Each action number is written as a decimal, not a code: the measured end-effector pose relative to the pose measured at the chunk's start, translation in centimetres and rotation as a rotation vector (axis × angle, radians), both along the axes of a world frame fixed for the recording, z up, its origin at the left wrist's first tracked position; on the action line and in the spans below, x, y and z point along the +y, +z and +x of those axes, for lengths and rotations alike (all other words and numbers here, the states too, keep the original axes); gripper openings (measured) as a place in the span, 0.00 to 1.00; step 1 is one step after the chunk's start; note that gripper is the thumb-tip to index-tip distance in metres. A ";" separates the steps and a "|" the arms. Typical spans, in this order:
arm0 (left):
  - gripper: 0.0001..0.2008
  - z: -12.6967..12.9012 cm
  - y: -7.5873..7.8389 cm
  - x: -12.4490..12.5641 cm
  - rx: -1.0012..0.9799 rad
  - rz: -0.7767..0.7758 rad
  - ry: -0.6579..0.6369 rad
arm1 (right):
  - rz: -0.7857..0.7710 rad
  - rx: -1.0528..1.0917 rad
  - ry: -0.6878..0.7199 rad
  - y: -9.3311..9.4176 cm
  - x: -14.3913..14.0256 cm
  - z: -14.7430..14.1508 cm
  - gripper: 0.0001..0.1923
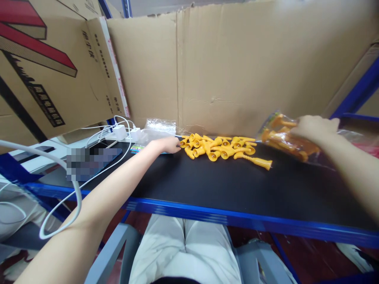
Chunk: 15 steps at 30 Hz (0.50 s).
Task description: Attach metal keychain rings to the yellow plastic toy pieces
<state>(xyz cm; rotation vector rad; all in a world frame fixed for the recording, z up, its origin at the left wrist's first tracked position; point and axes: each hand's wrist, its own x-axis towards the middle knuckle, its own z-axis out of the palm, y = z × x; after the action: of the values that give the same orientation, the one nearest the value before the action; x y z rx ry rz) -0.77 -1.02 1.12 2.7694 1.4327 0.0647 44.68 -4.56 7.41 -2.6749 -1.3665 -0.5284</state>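
Head view: looks down over a dark desk [225, 189] with a blue front edge, walled at the back by plain brown cardboard [237, 67].
Left hand [167, 144]: stretched far forward, resting on the desk with its fingertips touching the left end of the pile; whether the fingers pinch a piece or only nudge it, I cannot tell.
Right hand [314, 127]: closed over the top of a clear plastic bag [288, 138], gripping it near its mouth, with the bag lying at the right of the pile.
Yellow parts [220, 148]: a loose heap of small horn-shaped pieces near the back of the desk, between the two hands; one longer piece lies apart at the front right.
Step in hand: by the look of it, sorting the heap, one hand at the pieces, the other steadying the bag of the same pieces.
Next move calls for: a fine fingertip pinch on one small piece without scattering its neighbours, I judge.
Materials: parts are glossy moulded plastic, flared at one end, thin-stemmed; bag is thin, crinkly, see-through film; desk top is matt and smooth.
Beside: white chargers [127, 132] and cables, a phone [100, 156], and a second clear bag [160, 127] at the left.
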 end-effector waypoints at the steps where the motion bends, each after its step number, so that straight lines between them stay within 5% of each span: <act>1: 0.16 0.3 0.2 -0.2 -0.003 -0.003 -0.024 | 0.042 -0.023 0.050 0.6 -0.3 -1.1 0.11; 4: 0.19 1.7 0.7 -0.9 -0.104 0.050 -0.096 | 0.184 -0.062 0.180 2.1 -1.0 -4.7 0.09; 8: 0.29 4.2 0.9 -0.9 -0.393 0.062 -0.037 | 0.561 0.113 0.439 2.3 -0.8 -9.9 0.07; 13: 0.45 6.9 0.2 1.1 -0.944 -0.078 -0.016 | 0.966 0.598 0.830 -0.5 3.0 -15.3 0.04; 15: 0.39 7.4 -0.1 1.8 -1.094 -0.085 -0.080 | 0.912 0.647 0.892 -2.1 4.8 -16.7 0.05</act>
<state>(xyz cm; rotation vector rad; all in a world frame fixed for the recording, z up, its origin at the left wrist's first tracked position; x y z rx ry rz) 6.58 0.80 1.01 2.0412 0.9441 1.2308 27.98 0.26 5.29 -1.1816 -1.4115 -0.0908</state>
